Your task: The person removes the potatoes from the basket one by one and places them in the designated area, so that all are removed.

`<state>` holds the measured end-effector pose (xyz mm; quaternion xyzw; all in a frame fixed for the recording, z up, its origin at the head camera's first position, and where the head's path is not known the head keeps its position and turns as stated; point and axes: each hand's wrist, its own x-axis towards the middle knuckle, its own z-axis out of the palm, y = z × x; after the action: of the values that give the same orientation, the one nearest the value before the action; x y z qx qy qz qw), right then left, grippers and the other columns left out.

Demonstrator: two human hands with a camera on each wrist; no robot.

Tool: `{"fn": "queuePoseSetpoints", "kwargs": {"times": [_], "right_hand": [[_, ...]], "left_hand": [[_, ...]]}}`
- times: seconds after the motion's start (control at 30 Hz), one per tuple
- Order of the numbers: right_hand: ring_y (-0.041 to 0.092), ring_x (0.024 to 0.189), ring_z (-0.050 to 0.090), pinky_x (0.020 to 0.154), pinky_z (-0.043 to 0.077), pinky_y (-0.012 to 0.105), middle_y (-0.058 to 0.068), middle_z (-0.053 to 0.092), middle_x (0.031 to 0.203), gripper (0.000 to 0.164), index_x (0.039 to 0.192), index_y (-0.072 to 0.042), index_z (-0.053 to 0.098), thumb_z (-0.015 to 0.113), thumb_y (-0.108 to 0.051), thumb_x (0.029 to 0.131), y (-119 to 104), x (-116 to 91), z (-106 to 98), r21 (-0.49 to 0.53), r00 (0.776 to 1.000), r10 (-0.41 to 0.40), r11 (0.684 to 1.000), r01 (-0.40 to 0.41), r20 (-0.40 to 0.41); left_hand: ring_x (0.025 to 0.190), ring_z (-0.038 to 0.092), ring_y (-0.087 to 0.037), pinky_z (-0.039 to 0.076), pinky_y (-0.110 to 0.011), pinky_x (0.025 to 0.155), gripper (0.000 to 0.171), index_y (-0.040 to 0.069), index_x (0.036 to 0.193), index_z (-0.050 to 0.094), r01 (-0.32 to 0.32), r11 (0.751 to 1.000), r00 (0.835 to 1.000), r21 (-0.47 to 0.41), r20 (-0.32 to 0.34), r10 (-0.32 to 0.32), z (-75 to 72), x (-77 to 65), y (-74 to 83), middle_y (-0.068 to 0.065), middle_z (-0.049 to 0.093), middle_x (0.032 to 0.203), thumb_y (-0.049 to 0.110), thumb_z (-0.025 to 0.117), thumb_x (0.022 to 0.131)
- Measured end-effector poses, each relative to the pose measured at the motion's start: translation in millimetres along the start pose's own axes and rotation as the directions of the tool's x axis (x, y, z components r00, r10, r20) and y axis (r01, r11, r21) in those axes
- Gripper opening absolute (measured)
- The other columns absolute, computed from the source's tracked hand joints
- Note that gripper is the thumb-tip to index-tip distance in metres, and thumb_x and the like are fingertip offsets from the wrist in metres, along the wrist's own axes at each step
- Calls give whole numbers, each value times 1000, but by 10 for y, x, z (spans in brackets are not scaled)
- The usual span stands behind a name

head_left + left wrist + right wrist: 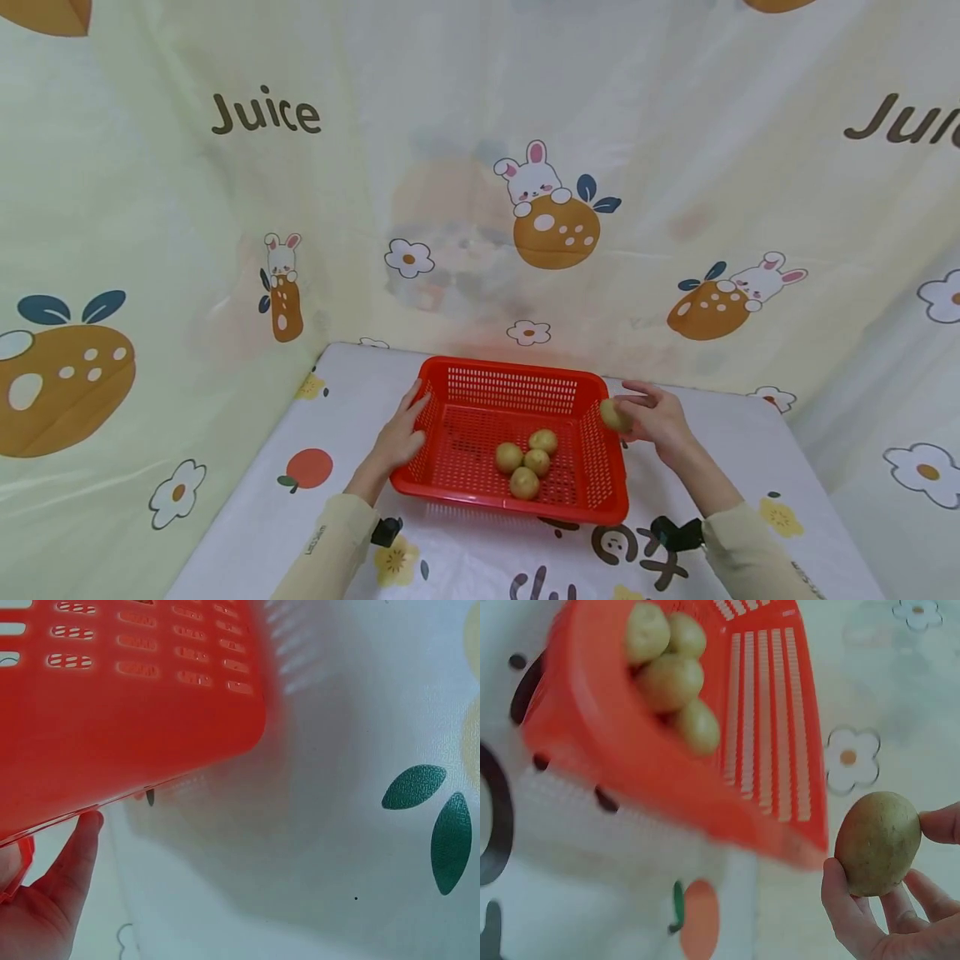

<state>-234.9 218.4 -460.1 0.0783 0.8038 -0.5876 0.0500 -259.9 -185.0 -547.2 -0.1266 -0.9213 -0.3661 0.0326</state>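
A red plastic basket (pixel 480 498) with slotted walls stands in the middle of the head view. Several potatoes (pixel 524 482) lie clustered inside it, right of centre. My left hand (pixel 401 439) grips the basket's left rim; in the left wrist view a finger (pixel 81 851) reaches along the outside of the wall. Beside the right rim, my right hand (pixel 662 421) holds one potato (pixel 877 844) between thumb and fingers. That potato is outside the potato cluster, close to the rim. Part of the left hand is hidden behind the basket's edge.
A white printed cloth (pixel 247 533) covers the table under the basket. Pale hanging sheets (pixel 450 108) with oranges and rabbits close off the back and both sides. Dark wrist-camera mounts (pixel 677 533) sit at both wrists.
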Motion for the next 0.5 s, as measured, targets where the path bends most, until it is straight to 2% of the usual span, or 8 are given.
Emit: {"fn": "queuePoseSetpoints", "kwargs": {"times": [0.17, 0.27, 0.5], "right_hand": [[40, 118, 51, 81, 57, 36, 32, 40, 145, 64, 150, 3, 32, 59, -25, 98, 199, -16, -265, 52, 996, 85, 995, -83, -32], [36, 115, 49, 80, 57, 34, 32, 40, 144, 64, 149, 4, 34, 60, -25, 97, 348, -30, -424, 42, 990, 123, 992, -120, -72], [38, 112, 50, 82, 56, 44, 38, 39, 139, 62, 144, 12, 34, 58, -21, 97, 730, -66, -714, -10, 984, 143, 989, -145, -106]], "left_hand": [[144, 29, -34, 42, -56, 101, 68, -4, 148, 39, -8, 1000, 1000, 14, -3, 8, -6, 6, 27, -11, 17, 163, 0, 48, 81], [144, 30, -34, 43, -57, 100, 67, -4, 148, 39, -11, 1000, 1000, 19, 0, 11, 2, 3, 33, -12, 18, 163, 0, 47, 81], [144, 29, -36, 41, -58, 101, 69, -4, 148, 39, 8, 1000, 1000, 5, 3, -8, 5, -15, 41, -12, 17, 163, -1, 48, 80]]}}
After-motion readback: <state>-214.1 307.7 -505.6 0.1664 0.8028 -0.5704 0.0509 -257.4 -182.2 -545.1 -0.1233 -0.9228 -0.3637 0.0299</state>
